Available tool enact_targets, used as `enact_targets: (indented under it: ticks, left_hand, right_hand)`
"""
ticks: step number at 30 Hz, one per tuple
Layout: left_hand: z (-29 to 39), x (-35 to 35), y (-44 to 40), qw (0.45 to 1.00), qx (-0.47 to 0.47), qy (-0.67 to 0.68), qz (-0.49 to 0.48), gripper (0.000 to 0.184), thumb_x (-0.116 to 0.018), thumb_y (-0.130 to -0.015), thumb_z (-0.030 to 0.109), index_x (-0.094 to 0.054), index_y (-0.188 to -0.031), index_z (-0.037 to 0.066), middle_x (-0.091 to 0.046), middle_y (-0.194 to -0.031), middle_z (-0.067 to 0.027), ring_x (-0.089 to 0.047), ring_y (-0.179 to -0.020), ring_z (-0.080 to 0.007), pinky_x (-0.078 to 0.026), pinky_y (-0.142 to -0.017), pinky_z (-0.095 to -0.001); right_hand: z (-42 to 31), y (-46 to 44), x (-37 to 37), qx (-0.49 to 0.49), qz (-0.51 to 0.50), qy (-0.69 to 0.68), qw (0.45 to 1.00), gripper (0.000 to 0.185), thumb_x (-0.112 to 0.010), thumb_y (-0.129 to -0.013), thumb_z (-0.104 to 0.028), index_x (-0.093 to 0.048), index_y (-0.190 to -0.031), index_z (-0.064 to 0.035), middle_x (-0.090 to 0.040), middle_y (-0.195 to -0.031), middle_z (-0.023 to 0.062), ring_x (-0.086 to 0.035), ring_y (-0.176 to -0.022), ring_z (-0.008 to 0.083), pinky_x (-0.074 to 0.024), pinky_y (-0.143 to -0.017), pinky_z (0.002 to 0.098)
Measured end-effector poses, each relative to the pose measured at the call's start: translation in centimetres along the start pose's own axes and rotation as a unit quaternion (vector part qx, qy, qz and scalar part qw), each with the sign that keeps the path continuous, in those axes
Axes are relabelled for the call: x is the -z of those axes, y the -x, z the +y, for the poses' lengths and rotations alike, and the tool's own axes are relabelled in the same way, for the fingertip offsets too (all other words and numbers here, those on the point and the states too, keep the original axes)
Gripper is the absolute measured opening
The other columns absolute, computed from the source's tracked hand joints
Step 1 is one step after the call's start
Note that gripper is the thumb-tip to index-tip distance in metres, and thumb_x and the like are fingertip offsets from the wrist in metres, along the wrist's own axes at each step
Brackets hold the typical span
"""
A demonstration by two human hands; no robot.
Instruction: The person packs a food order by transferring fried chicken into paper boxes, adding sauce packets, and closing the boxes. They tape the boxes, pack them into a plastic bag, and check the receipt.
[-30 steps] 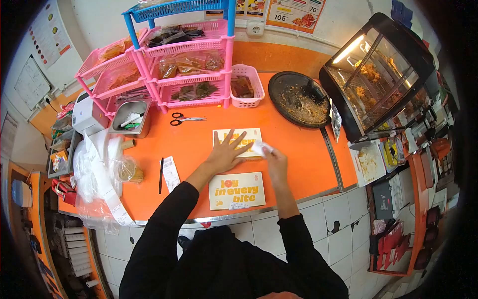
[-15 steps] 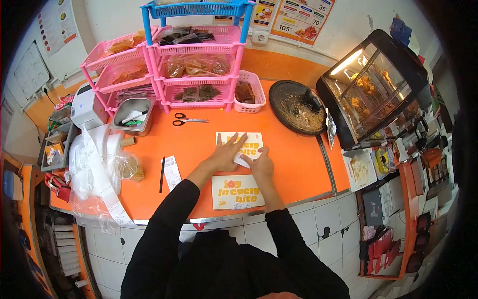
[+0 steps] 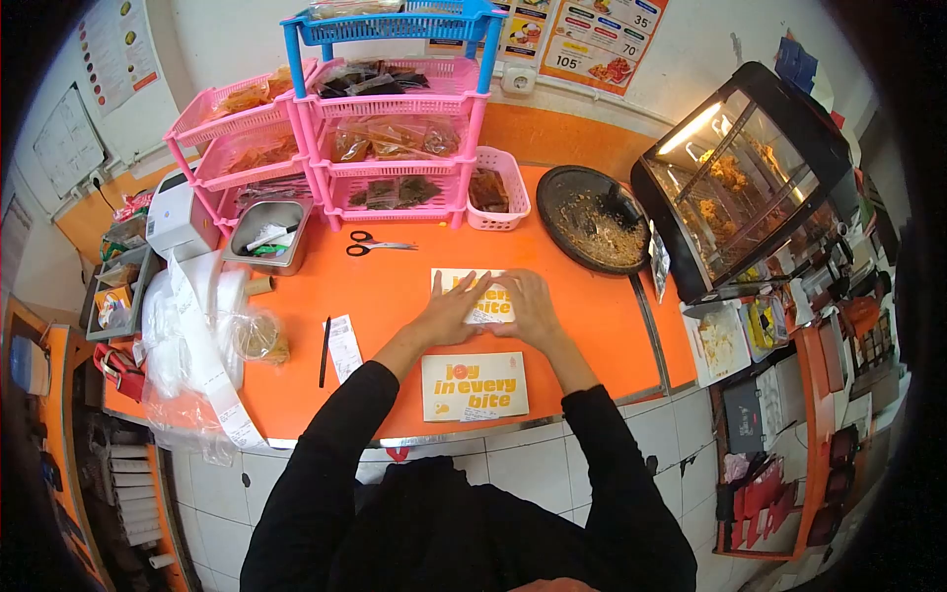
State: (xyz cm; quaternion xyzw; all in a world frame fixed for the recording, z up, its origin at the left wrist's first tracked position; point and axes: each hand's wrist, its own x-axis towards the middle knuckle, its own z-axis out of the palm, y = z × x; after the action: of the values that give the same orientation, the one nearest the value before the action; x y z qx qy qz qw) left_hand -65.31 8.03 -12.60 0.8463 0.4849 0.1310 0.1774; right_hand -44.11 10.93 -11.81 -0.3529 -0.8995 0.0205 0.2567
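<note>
Two white boxes with yellow "joy in every bite" lettering lie flat on the orange table, one behind the other. On the far box (image 3: 475, 279), my left hand (image 3: 456, 311) rests with fingers spread over its left part. My right hand (image 3: 530, 308) lies on that box's right side, fingers apart and slightly bent. A small printed label (image 3: 483, 318) shows between both hands near the box's front edge, partly covered. The near box (image 3: 449, 385), untouched, carries a similar label (image 3: 479, 414) at its lower edge.
Left of the boxes are a black pen (image 3: 325, 352), a receipt (image 3: 344, 347) and clear plastic bags (image 3: 207, 326). Scissors (image 3: 380, 245) lie before pink racks (image 3: 395, 212). A round dark tray (image 3: 595, 219) and a lit food warmer (image 3: 745, 183) stand at right.
My right hand has moved up and onto the far box, closer to my left hand, with its fingers now over the right edge. My left hand stays on the box.
</note>
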Motion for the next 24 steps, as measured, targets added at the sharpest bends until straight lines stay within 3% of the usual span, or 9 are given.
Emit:
enact_targets:
  ticks: [2, 5, 8, 11, 15, 17, 20, 24]
  left_hand:
    - [-0.2, -0.3, 0.0, 1.000, -0.003, -0.006, 0.006, 0.103, -0.074, -0.078, 0.041, -0.011, -0.153, 0.009, -0.023, -0.156, -0.0154, -0.021, -0.145, -0.0296, -0.002, -0.113, -0.0655]
    - [-0.6, -0.2, 0.7, 0.994, -0.014, 0.092, 0.054, 0.111, -0.079, -0.071, 0.041, -0.011, -0.153, 0.009, -0.027, -0.154, -0.0165, -0.025, -0.144, -0.0301, -0.008, -0.113, -0.0638]
    - [-0.2, 0.8, 3.1, 0.982, 0.008, 0.158, 0.105, 0.119, -0.083, -0.064, 0.046, -0.013, -0.152, 0.008, -0.027, -0.154, -0.0181, -0.027, -0.142, -0.0318, -0.013, -0.114, -0.0624]
    - [3.9, 3.3, 9.3, 0.991, 0.037, 0.102, 0.075, 0.121, -0.084, -0.061, 0.050, -0.016, -0.152, 0.007, -0.023, -0.155, -0.0187, -0.026, -0.142, -0.0334, -0.014, -0.114, -0.0613]
    - [6.9, 0.3, 15.5, 0.996, 0.070, 0.039, 0.034, 0.118, -0.084, -0.060, 0.051, -0.021, -0.150, 0.006, -0.024, -0.155, -0.0171, -0.026, -0.142, -0.0336, -0.015, -0.114, -0.0612]
    - [6.2, -2.4, 16.0, 0.990, 0.082, 0.059, 0.096, 0.118, -0.084, -0.061, 0.050, -0.021, -0.149, 0.003, -0.026, -0.153, -0.0178, -0.025, -0.142, -0.0351, -0.015, -0.114, -0.0586]
    - [5.8, -3.2, 15.5, 0.982, 0.100, 0.075, 0.142, 0.123, -0.085, -0.059, 0.051, -0.018, -0.148, -0.002, -0.025, -0.152, -0.0209, -0.022, -0.143, -0.0375, -0.015, -0.116, -0.0548]
    - [6.6, -2.1, 17.1, 0.965, 0.160, 0.109, 0.177, 0.128, -0.086, -0.058, 0.052, -0.015, -0.149, -0.003, -0.025, -0.152, -0.0238, -0.022, -0.143, -0.0379, -0.016, -0.116, -0.0545]
  right_hand:
    - [0.4, -1.5, -0.8, 0.048, -0.025, -0.026, 0.998, 0.101, -0.087, -0.057, -0.045, -0.038, -0.137, -0.0089, -0.042, -0.136, 0.0187, -0.038, -0.129, 0.0393, -0.0308, -0.104, 0.0571]
    - [-0.4, -2.9, -0.8, -0.038, -0.118, 0.006, 0.992, 0.120, -0.088, -0.053, -0.042, -0.023, -0.148, -0.0105, -0.039, -0.139, 0.0198, -0.035, -0.132, 0.0408, -0.0227, -0.111, 0.0594]
    - [-0.2, -4.9, -1.1, -0.023, -0.246, 0.011, 0.969, 0.130, -0.088, -0.051, -0.036, -0.010, -0.153, -0.0154, -0.037, -0.140, 0.0211, -0.032, -0.134, 0.0415, -0.0176, -0.114, 0.0607]
    - [-0.7, -6.4, -1.1, -0.037, -0.316, -0.006, 0.948, 0.127, -0.087, -0.049, -0.034, -0.015, -0.152, -0.0187, -0.040, -0.136, 0.0215, -0.035, -0.131, 0.0411, -0.0235, -0.110, 0.0608]
    - [-1.6, -7.1, 1.6, -0.043, -0.288, -0.044, 0.956, 0.120, -0.087, -0.050, -0.032, -0.022, -0.150, -0.0173, -0.043, -0.132, 0.0207, -0.040, -0.124, 0.0397, -0.0314, -0.104, 0.0539]
    - [-2.3, -7.2, 4.3, -0.025, -0.234, -0.067, 0.970, 0.115, -0.087, -0.051, -0.032, -0.027, -0.148, -0.0152, -0.046, -0.126, 0.0196, -0.043, -0.119, 0.0388, -0.0349, -0.100, 0.0494]
    - [-5.1, -6.4, 8.9, 0.017, -0.243, -0.061, 0.968, 0.113, -0.086, -0.052, -0.034, -0.029, -0.146, -0.0125, -0.047, -0.119, 0.0186, -0.046, -0.113, 0.0381, -0.0375, -0.096, 0.0462]
    - [-8.7, -2.9, 10.0, 0.054, -0.277, -0.061, 0.957, 0.108, -0.085, -0.052, -0.039, -0.034, -0.144, -0.0129, -0.048, -0.121, 0.0183, -0.047, -0.116, 0.0355, -0.0353, -0.097, 0.0506]
